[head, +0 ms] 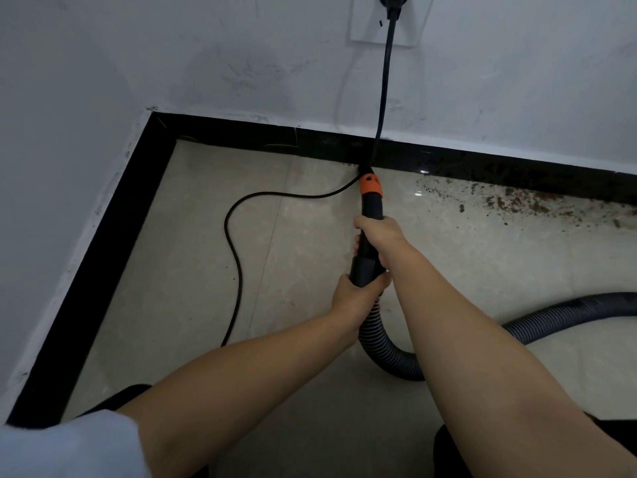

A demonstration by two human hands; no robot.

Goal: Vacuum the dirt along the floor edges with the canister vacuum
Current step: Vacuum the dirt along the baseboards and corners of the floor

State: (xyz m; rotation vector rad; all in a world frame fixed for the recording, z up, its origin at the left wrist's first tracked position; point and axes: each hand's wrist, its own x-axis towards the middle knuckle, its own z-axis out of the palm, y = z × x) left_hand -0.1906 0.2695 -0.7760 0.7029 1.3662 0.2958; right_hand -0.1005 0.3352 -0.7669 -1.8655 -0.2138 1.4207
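No brand, label or writing can be read on anything in view.

At the far left a white painted wall runs down to a glossy black skirting strip, which turns the corner and carries on along the back wall to the right. The floor is pale beige polished tile with thin grout lines. A white sleeve fills the bottom left corner.

A thin black power cord snakes over the tile, loops up to the foot of the back skirting and climbs the wall to a black plug in a white wall socket plate at the top edge.

The left hand grips the dark grey cuff where the ribbed grey vacuum hose joins the black plastic vacuum wand, fingers curled round it. Just above it, the right hand wraps around the wand itself, fingers closed on the tube. The wand points away from the person; beyond its orange collar the nozzle tip meets the floor right against the back skirting, beside the hanging cord.

The hose bends under the right forearm and trails off across the tile to the right edge. Further right, dark brown dirt crumbs lie scattered along the base of the skirting, well apart from the nozzle tip.
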